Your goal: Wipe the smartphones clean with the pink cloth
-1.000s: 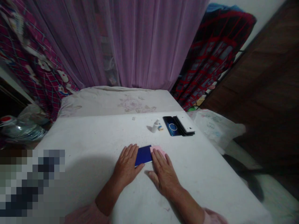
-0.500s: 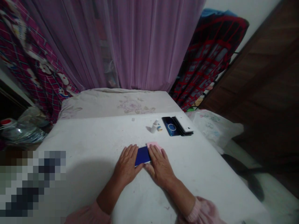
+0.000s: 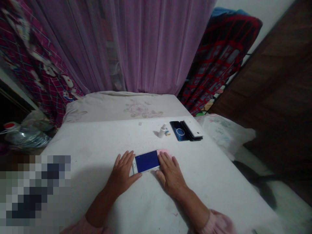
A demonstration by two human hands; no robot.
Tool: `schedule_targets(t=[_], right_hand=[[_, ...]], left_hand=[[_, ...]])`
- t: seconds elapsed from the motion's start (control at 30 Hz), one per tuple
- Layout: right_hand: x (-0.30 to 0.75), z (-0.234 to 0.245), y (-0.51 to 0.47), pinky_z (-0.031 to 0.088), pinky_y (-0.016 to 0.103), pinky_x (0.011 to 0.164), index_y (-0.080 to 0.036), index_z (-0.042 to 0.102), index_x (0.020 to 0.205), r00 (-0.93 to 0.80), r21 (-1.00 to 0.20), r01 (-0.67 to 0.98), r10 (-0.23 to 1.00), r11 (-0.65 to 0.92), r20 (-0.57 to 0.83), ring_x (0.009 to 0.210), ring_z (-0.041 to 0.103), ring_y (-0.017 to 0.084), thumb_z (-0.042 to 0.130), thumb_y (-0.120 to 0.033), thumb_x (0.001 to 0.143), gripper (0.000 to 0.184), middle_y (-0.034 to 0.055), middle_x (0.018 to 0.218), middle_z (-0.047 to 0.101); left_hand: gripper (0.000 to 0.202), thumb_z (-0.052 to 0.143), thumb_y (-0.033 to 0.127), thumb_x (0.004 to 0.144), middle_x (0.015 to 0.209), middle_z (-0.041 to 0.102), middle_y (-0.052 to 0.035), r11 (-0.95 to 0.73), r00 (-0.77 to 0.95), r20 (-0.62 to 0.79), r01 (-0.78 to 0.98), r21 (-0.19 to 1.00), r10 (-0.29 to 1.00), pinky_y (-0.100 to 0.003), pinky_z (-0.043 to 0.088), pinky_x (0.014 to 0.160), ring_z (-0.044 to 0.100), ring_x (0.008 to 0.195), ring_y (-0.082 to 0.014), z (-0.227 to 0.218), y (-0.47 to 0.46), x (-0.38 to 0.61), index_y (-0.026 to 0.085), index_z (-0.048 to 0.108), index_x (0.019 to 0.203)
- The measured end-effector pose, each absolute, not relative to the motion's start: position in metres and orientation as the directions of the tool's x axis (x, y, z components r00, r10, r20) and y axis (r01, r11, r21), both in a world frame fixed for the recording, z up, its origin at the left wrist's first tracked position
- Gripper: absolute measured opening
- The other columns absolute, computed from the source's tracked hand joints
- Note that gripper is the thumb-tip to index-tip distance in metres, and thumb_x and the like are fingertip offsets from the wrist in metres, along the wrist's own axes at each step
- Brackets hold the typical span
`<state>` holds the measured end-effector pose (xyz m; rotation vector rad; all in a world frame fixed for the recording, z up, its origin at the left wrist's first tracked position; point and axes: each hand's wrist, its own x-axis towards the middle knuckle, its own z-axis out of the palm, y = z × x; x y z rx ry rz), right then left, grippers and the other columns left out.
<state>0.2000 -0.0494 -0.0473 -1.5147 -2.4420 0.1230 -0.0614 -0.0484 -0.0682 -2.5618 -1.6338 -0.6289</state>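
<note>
Left hand [image 3: 122,173] open, palm down, fingers spread, holding nothing, just beside home-button end of phone [image 3: 147,161]. Right hand [image 3: 170,174] open, flat, fingers resting on pink pad [image 3: 163,151], close against phone's other end. Phone lies flat crosswise between hands, white frame, dark blue screen up, on white sheet [image 3: 85,156]. Farther on: small white bottle [image 3: 162,131], then dark blue phone [image 3: 177,131] beside white phone [image 3: 193,129]. Beyond, floral bedding [image 3: 136,109], purple curtain [image 3: 156,48].
</note>
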Motion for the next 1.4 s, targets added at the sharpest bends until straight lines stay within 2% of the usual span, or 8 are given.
schedule_targets(t=[0.13, 0.3, 0.5, 0.73, 0.83, 1.07, 1.17, 1.4], right_hand=[[0.187, -0.037, -0.031, 0.025, 0.06, 0.113, -0.012, 0.032, 0.152, -0.393, -0.23, 0.882, 0.912, 0.411, 0.121, 0.144, 0.03, 0.033, 0.038, -0.045, 0.099, 0.062, 0.0163, 0.155, 0.033], [0.153, -0.035, -0.033, 0.018, 0.057, 0.117, -0.014, 0.03, 0.152, -0.461, -0.275, 0.828, 0.873, 0.488, 0.161, 0.144, 0.03, 0.031, 0.041, -0.05, 0.098, 0.066, 0.0138, 0.155, 0.034], [0.135, -0.036, -0.041, 0.017, 0.057, 0.118, -0.015, 0.033, 0.151, -0.516, -0.289, 0.784, 0.836, 0.549, 0.188, 0.144, 0.031, 0.03, 0.045, -0.051, 0.096, 0.067, 0.0126, 0.155, 0.036], [0.177, -0.035, -0.031, 0.02, 0.063, 0.114, -0.014, 0.033, 0.151, -0.34, -0.243, 0.899, 0.931, 0.363, 0.133, 0.144, 0.03, 0.033, 0.04, -0.045, 0.099, 0.061, 0.0139, 0.156, 0.032], [0.176, -0.035, -0.03, 0.019, 0.063, 0.114, -0.012, 0.032, 0.151, -0.311, -0.247, 0.908, 0.94, 0.338, 0.143, 0.145, 0.028, 0.034, 0.04, -0.047, 0.098, 0.064, 0.0151, 0.156, 0.031], [0.126, -0.034, -0.04, 0.015, 0.057, 0.118, -0.013, 0.03, 0.152, -0.464, -0.322, 0.805, 0.867, 0.498, 0.181, 0.146, 0.027, 0.029, 0.043, -0.053, 0.097, 0.069, 0.0124, 0.156, 0.033], [0.124, -0.032, -0.04, 0.013, 0.058, 0.118, -0.015, 0.031, 0.152, -0.49, -0.332, 0.786, 0.853, 0.521, 0.177, 0.146, 0.026, 0.028, 0.044, -0.053, 0.096, 0.069, 0.0115, 0.156, 0.034], [0.16, -0.028, -0.031, 0.012, 0.061, 0.117, -0.015, 0.032, 0.152, -0.328, -0.31, 0.885, 0.938, 0.348, 0.115, 0.146, 0.026, 0.031, 0.039, -0.049, 0.099, 0.063, 0.0124, 0.156, 0.033]], left_hand=[[0.072, 0.051, 0.06, 0.09, 0.145, 0.05, -0.0193, -0.454, 0.38, 0.327, 0.871, 0.188, 0.865, -0.059, 0.031, 0.111, 0.043, 0.137, -0.0358, -0.065, -0.047, -0.06, 0.013, 0.042, 0.143], [0.07, 0.053, 0.057, 0.089, 0.146, 0.049, -0.0184, -0.452, 0.375, 0.327, 0.869, 0.202, 0.867, -0.059, 0.03, 0.112, 0.043, 0.137, -0.0354, -0.065, -0.047, -0.058, 0.014, 0.042, 0.143], [0.066, 0.053, 0.049, 0.09, 0.144, 0.051, -0.0196, -0.458, 0.382, 0.335, 0.869, 0.188, 0.861, -0.059, 0.031, 0.11, 0.045, 0.136, -0.0365, -0.066, -0.047, -0.059, 0.011, 0.044, 0.142], [0.069, 0.051, 0.057, 0.09, 0.144, 0.051, -0.0202, -0.46, 0.375, 0.357, 0.867, 0.192, 0.856, -0.06, 0.031, 0.109, 0.045, 0.135, -0.037, -0.065, -0.046, -0.058, 0.012, 0.043, 0.142], [0.069, 0.052, 0.057, 0.09, 0.144, 0.051, -0.0196, -0.461, 0.379, 0.355, 0.869, 0.182, 0.854, -0.06, 0.031, 0.109, 0.045, 0.135, -0.0369, -0.065, -0.046, -0.058, 0.012, 0.043, 0.142], [0.062, 0.053, 0.043, 0.088, 0.142, 0.053, -0.0198, -0.463, 0.388, 0.364, 0.874, 0.145, 0.847, -0.059, 0.033, 0.109, 0.047, 0.134, -0.0365, -0.067, -0.046, -0.058, 0.01, 0.046, 0.141], [0.062, 0.053, 0.04, 0.088, 0.142, 0.053, -0.0202, -0.462, 0.388, 0.363, 0.875, 0.145, 0.847, -0.06, 0.032, 0.109, 0.047, 0.134, -0.0368, -0.067, -0.046, -0.058, 0.01, 0.045, 0.141], [0.07, 0.062, 0.054, 0.082, 0.143, 0.052, -0.0218, -0.425, 0.319, 0.387, 0.877, 0.226, 0.865, -0.059, 0.032, 0.11, 0.045, 0.135, -0.038, -0.066, -0.045, -0.057, 0.012, 0.048, 0.137]])
